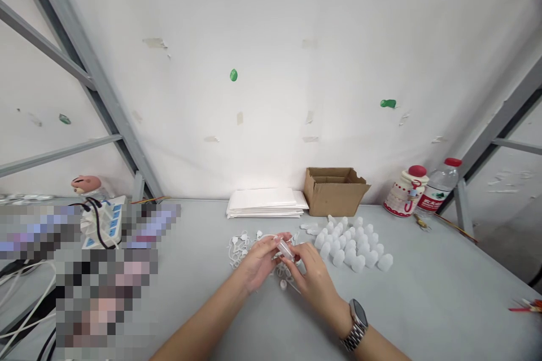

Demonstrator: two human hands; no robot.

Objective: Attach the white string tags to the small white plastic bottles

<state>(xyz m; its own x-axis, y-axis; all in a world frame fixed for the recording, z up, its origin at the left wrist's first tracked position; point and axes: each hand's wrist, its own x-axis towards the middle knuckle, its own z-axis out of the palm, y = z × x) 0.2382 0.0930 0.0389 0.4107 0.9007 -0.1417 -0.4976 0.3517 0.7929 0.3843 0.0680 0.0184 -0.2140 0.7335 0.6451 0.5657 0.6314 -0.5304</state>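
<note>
A small clear, whitish tube [285, 249] is held slantwise over the middle of the grey table. My left hand [259, 264] is closed around it from the left, with the fingers bent over its upper end. From the other side my right hand [314, 273], with a watch on the wrist, pinches at its lower end. Beneath and behind the hands lies a tangle of thin white cords [241, 245] with small white pieces, partly hidden by them. A small whitish round piece [283, 284] rests on the table just below the tube.
Many frosted white domed pieces [351, 245] stand grouped right of my hands. Behind are stacked white sheets [266, 203] and an open cardboard box [337, 197]. A decorated bottle [405, 194] and a water bottle [438, 189] stand back right; a power strip [104, 223] with cables sits left.
</note>
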